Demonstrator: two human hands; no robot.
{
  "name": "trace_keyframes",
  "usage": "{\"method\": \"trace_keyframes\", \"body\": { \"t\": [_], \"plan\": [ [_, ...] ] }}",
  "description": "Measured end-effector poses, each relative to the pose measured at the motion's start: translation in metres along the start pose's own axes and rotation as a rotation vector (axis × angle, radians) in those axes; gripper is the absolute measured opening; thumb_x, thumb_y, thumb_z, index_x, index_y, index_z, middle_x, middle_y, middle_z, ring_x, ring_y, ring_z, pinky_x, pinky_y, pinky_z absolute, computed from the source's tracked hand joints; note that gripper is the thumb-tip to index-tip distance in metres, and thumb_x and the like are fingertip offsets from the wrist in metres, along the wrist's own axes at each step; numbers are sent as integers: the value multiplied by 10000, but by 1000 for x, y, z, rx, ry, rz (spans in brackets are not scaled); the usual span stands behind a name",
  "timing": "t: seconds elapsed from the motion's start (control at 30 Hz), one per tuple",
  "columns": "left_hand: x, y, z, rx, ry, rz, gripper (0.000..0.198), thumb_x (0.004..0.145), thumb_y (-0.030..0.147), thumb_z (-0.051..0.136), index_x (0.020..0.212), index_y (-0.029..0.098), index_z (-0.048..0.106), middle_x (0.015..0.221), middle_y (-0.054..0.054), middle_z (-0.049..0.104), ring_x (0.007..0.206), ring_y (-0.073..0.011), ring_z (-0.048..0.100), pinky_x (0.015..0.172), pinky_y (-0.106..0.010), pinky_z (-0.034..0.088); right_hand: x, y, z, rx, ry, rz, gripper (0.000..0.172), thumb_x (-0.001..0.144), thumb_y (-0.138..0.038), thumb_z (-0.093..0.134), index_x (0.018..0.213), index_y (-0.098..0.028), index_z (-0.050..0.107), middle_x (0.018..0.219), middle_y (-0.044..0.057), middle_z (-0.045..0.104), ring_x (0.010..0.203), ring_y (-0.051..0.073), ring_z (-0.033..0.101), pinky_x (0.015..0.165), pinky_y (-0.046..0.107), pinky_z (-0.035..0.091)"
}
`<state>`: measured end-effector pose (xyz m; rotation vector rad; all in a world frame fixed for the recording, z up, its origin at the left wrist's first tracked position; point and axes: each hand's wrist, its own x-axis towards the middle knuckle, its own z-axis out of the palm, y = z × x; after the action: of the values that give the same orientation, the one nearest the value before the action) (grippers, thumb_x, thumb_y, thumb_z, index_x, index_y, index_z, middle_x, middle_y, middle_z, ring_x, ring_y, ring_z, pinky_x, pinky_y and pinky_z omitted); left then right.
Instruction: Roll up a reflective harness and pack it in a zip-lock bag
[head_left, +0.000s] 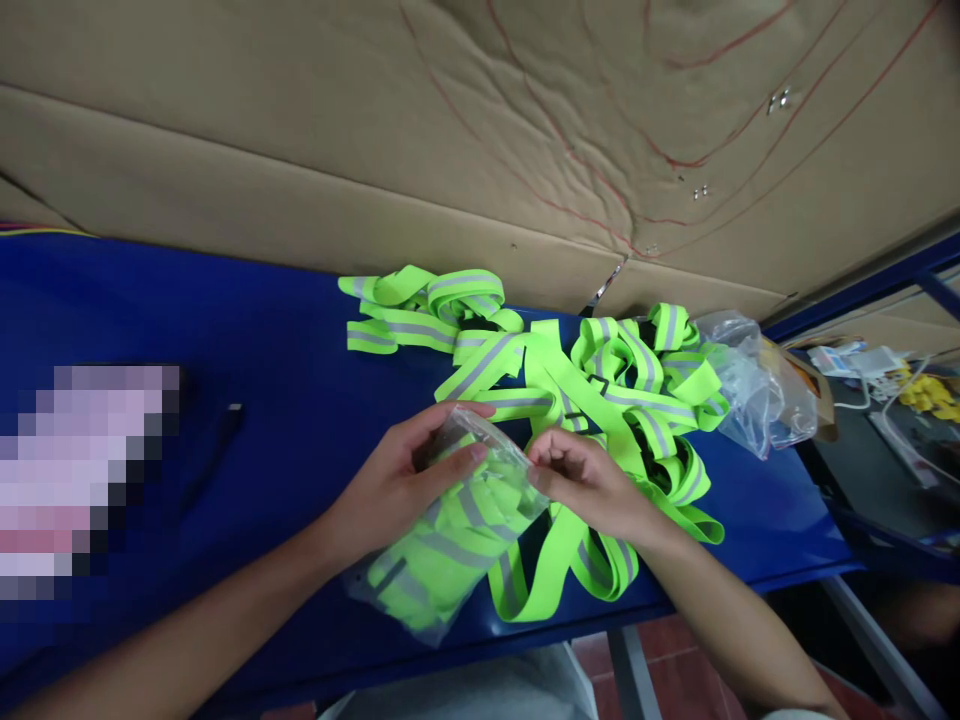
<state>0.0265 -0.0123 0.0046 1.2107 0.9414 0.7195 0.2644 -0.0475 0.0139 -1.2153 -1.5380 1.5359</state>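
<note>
A clear plastic bag (450, 545) holds folded neon-green straps with grey reflective stripes. My left hand (409, 475) is closed on the bag's upper left side, thumb across its front. At the bag's upper right corner, my right hand (581, 475) pinches the edge between thumb and fingers. The bag is tilted, its mouth toward the far side and its bottom near the table's front edge. Just beyond and beside my right hand lies a loose heap of neon-green reflective straps (555, 370), some with black buckles.
The blue table (247, 370) backs onto a cardboard wall (300, 150) marked with red lines. Crumpled clear plastic bags (754, 385) lie right of the straps, near a cardboard box. A black cable (217, 445) and a blurred-out pink item (82, 470) are at left.
</note>
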Motion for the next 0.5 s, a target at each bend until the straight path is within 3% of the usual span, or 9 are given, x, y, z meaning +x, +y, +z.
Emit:
{"method": "trace_keyframes", "body": {
  "t": [0.2,0.37,0.5],
  "plan": [
    [0,-1,1,-9,-19,30,496,858,500,767,1251,208,687,977,-25,740,799,-147,631,683,-217,497,0,2,3,-26,4,19,113,918,-173,641,830,-180,571,709,-51,511,623,80,430,568,221,325],
    [-1,0,1,5,-21,36,557,860,506,763,1321,209,668,1050,-48,753,869,-171,645,729,-236,509,0,1,1,20,-37,39,146,952,-315,679,970,-174,647,789,-22,573,676,94,500,593,230,376],
    [-1,0,2,9,15,-3,547,883,507,731,1337,208,675,995,-44,751,797,-151,620,669,-225,472,1,0,1,14,-3,49,230,940,-376,717,866,-171,643,737,-30,563,640,88,486,577,233,363]
  ]
}}
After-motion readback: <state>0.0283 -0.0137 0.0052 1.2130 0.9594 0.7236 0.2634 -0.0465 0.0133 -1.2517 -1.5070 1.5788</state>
